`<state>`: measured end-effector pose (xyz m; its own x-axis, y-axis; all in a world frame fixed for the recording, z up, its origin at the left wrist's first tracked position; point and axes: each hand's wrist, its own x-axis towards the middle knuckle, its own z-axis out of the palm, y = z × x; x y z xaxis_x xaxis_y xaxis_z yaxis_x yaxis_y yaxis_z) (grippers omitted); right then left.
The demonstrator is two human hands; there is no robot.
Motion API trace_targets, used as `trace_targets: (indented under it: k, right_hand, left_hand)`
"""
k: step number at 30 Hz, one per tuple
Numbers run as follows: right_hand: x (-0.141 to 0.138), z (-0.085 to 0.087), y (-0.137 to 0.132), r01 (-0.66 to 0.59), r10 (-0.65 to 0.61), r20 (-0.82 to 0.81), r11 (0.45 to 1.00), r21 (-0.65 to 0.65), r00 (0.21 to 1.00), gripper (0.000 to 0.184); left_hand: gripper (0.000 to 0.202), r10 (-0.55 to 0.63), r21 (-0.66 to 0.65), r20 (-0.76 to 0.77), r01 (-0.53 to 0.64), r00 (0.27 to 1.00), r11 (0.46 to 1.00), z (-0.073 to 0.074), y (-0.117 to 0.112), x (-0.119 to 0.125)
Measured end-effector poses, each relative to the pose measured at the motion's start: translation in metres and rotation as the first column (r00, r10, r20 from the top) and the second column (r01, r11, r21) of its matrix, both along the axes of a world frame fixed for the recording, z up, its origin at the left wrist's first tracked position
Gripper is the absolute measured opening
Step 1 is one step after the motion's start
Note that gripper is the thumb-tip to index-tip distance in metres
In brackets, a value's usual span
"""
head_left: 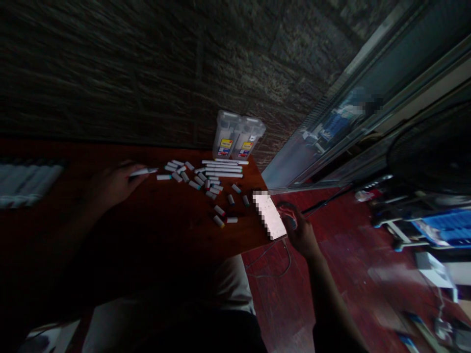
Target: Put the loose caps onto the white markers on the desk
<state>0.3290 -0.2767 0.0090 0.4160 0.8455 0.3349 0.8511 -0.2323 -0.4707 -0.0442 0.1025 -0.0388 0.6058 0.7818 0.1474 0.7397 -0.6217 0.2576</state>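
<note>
My left hand (pixel 119 184) is closed around a white marker (pixel 143 171), its tip pointing right over the dark wooden table (pixel 176 235). Just right of that tip lies a scatter of loose marker caps (pixel 185 176), white or grey with coloured ends. Several white markers (pixel 224 170) lie side by side behind the caps. At the table's right edge my right hand (pixel 300 228) has curled fingers, with a small greyish thing at them that is too dark to name. Beside these fingers is a bright screen (pixel 270 215), partly blurred out.
Two clear plastic cases (pixel 233 137) with yellow labels stand against the stone wall (pixel 165 73). A row of white markers (pixel 29 181) lies at the far left. A cable (pixel 289 264) hangs off the right edge. A fan (pixel 434 147) stands on the right.
</note>
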Motion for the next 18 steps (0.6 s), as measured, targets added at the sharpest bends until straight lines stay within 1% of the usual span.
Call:
trace_targets:
  k: [5, 9, 12, 14, 16, 18]
  right_hand:
    - [0.002, -0.011, 0.007, -0.063, 0.063, -0.003, 0.998, -0.004, 0.998, 0.033]
    - [0.001, -0.014, 0.011, -0.045, 0.046, 0.012, 0.999, -0.018, 0.999, 0.038]
    - [-0.003, -0.008, 0.010, -0.104, 0.099, -0.090, 0.993, -0.059, 0.991, 0.039]
    - [-0.004, -0.002, 0.007, -0.127, 0.116, -0.167, 0.990, -0.057, 0.979, 0.038]
    - [-0.003, 0.002, 0.005, -0.071, 0.068, -0.165, 0.997, -0.015, 0.984, 0.037]
    - [0.000, 0.004, 0.005, -0.012, 0.013, -0.101, 1.000, 0.017, 0.995, 0.035]
  left_hand:
    - [0.059, 0.003, 0.002, 0.017, -0.003, 1.000, 1.000, 0.001, -0.001, 0.000]
    - [0.059, -0.012, 0.004, 0.020, 0.012, 1.000, 1.000, 0.001, 0.000, -0.001]
    - [0.058, -0.036, 0.017, 0.036, 0.035, 0.999, 0.999, -0.002, 0.002, -0.002]
    - [0.058, -0.041, 0.039, 0.047, 0.039, 0.998, 0.998, -0.004, 0.003, -0.003]
    - [0.058, -0.035, 0.048, 0.043, 0.033, 0.998, 0.998, -0.005, 0.003, -0.003]
    - [0.058, -0.031, 0.050, 0.029, 0.030, 0.999, 0.998, -0.005, 0.003, -0.003]
